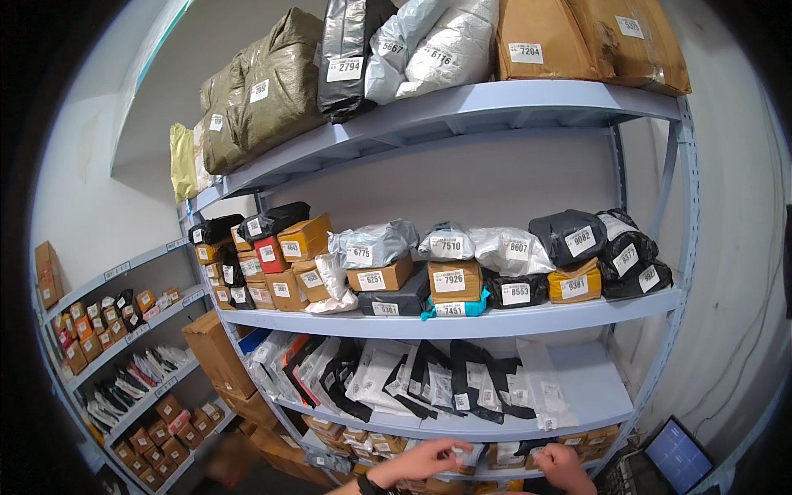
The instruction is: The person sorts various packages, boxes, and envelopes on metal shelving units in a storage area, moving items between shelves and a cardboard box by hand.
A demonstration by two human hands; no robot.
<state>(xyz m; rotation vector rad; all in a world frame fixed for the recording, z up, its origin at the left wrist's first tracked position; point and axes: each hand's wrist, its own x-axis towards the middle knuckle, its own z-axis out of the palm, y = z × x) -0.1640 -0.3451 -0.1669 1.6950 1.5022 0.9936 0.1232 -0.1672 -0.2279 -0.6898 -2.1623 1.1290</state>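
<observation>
My left hand (433, 459), with a black band at the wrist, is at the bottom centre, in front of the lowest visible shelf. Its fingers are curled with a gap between thumb and forefinger, and a small pale grey parcel (473, 456) shows just beyond them. To its right is my right hand (560, 465), its fingers bent inward. Whether it pinches something small cannot be made out. Behind the hands, brown cardboard boxes (575, 439) and wrapped parcels crowd that shelf. Above them, flat mailer bags (380, 377) lean in a row, with a translucent white mailer (547, 387) at the right end.
Labelled parcels, among them a brown box (455, 278), line the middle shelf (433, 326). Large sacks (272, 93) and cartons (544, 37) sit on top. Tall cartons (219, 352) stand left, beside another loaded rack (148, 334). A lit screen (674, 458) is at lower right.
</observation>
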